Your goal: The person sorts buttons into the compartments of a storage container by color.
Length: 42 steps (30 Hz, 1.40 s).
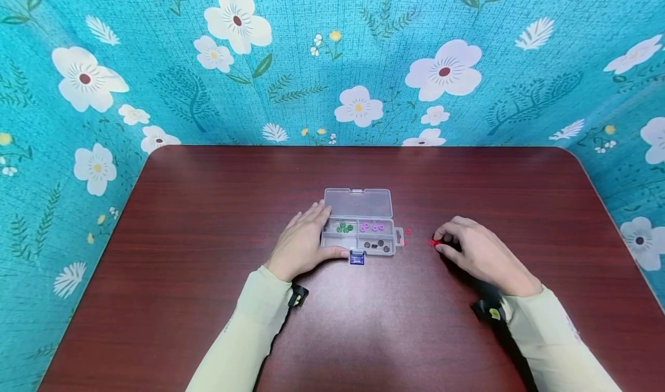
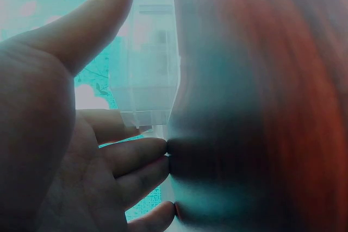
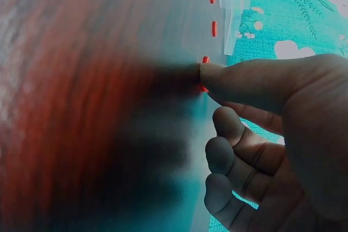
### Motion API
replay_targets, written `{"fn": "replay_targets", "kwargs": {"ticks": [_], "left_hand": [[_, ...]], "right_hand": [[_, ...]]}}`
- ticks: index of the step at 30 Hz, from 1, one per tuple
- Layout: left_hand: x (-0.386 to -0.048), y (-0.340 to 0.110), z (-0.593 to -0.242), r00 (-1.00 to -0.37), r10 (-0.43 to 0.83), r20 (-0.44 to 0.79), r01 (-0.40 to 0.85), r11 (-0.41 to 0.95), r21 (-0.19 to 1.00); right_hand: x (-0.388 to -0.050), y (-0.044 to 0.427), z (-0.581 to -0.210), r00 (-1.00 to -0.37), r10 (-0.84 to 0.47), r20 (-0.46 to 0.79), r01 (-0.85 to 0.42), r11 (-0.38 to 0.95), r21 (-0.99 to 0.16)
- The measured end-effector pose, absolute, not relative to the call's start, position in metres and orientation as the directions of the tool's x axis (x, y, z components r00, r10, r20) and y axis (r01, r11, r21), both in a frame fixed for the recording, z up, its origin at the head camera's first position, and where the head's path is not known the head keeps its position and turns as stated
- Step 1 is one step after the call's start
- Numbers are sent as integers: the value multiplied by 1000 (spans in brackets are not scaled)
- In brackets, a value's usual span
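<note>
A clear plastic compartment box lies on the table, its lid folded back. Green buttons sit in its back left compartment, purple buttons in the back right, dark buttons in the front right. A blue latch sticks out in front. My left hand rests along the box's left side, fingers straight, thumb at the front edge beside the latch. To the right, my right hand pinches a small red button between thumb and index finger at table level; the fingertips partly hide it.
Another red button lies just right of the box, near its hanging tab; more red shows by the tab's edge. The brown table ends at a flowered blue cloth behind and at the sides.
</note>
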State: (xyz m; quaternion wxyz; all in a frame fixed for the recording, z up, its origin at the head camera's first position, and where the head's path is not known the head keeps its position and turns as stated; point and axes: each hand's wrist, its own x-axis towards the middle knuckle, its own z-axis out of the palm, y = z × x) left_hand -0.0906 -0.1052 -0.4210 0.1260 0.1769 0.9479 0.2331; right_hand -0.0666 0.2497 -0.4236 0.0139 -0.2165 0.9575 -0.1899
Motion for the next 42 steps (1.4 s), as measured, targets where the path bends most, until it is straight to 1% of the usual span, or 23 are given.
{"fn": "replay_targets", "kwargs": {"ticks": [8, 31, 42], "left_hand": [[-91, -105, -421, -907, 391, -158, 275, 832, 483], [-90, -105, -421, -907, 397, -142, 285, 826, 486], [-90, -105, -421, -907, 395, -142, 284, 827, 486]], "right_hand": [[-68, 250, -423, -903, -424, 71, -418, 828, -374], [-63, 250, -420, -924, -381, 0, -353, 856, -377], [-64, 250, -420, -911, -410, 42, -396, 842, -366]]}}
